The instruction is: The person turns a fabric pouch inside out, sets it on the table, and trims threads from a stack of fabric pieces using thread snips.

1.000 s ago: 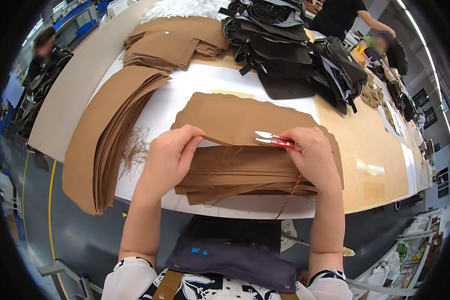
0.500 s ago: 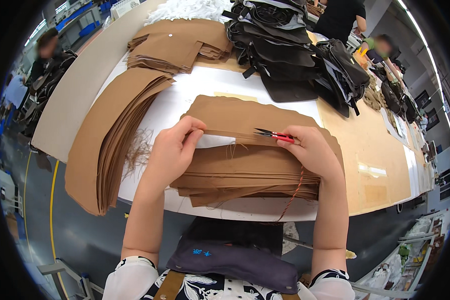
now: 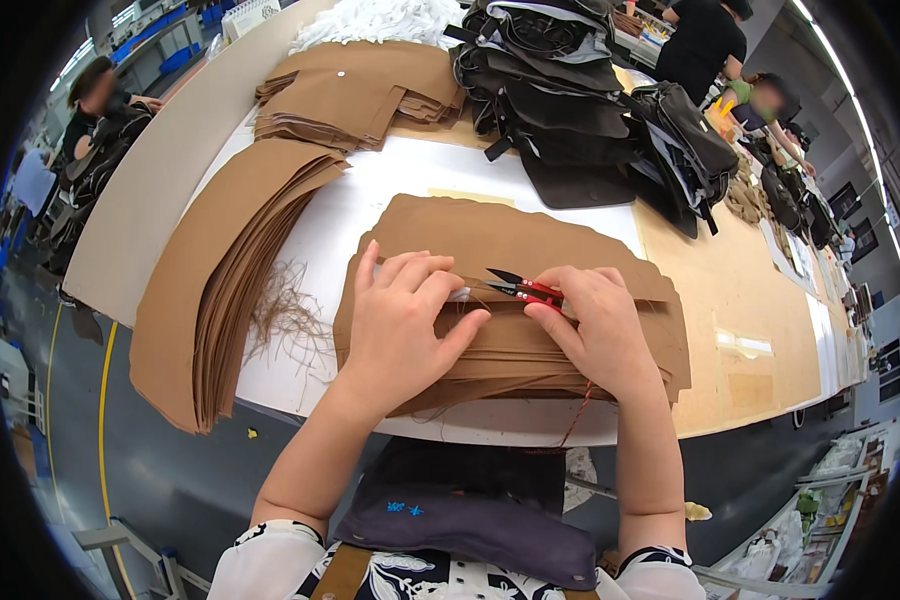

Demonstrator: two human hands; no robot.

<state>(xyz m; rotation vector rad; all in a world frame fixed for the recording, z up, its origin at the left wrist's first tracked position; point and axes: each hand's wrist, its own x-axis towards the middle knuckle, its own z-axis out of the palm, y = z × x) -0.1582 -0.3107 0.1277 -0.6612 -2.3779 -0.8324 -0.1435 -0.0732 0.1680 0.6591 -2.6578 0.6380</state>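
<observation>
In my right hand [image 3: 605, 325] is a pair of thread snips [image 3: 538, 292] with red handles and dark, parted blades pointing left. A red cord trails from below this hand toward the table edge. My left hand [image 3: 400, 325] hovers over the pile with fingers and thumb apart and nothing visibly held. Beneath both hands lies a pile of brown fabric pieces [image 3: 520, 230], its top piece folded along a seam. A small white bit and fine loose threads show between my left fingers and the snip tips.
A curved stack of brown fabric [image 3: 225, 230] stands at left, with cut threads [image 3: 285, 315] beside it. Farther back are more brown pieces [image 3: 340, 95], white material [image 3: 380, 22] and black bags [image 3: 560, 110]. Other people work at the far left and far right.
My left hand has let go of the fabric edge, moved right and spread its fingers. The snips have shifted slightly left and down. The raised fabric flap now lies flatter.
</observation>
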